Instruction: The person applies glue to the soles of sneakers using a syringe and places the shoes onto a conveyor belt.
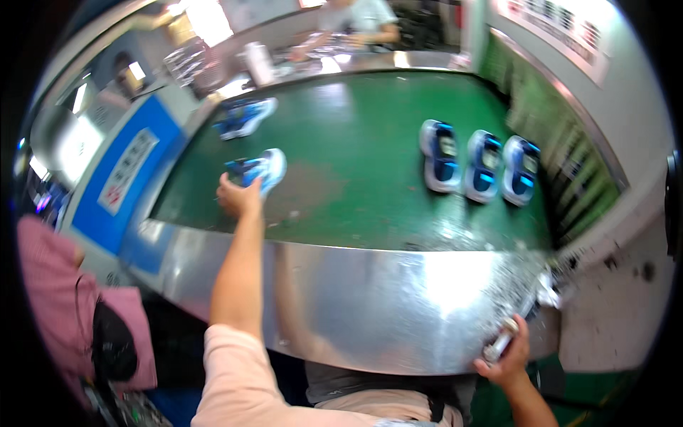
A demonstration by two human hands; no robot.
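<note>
1. I count 5 blue-and-white shoes on the green belt (356,171): 3 in a row (480,167) at the right, 1 far shoe (245,117), and 1 near shoe (257,171).
2. My left hand (238,198) grasps the near shoe's heel.
3. My right hand (506,356) is clenched round 1 small pale tool (500,340) at the steel rim (398,306).
4. 1 person in pink (67,299) stands at my left.

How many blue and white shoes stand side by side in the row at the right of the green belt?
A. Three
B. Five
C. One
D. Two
A: three blue and white shoes stand in a row on the right of the green belt, while the left hand touches a separate shoe at the left.
</note>
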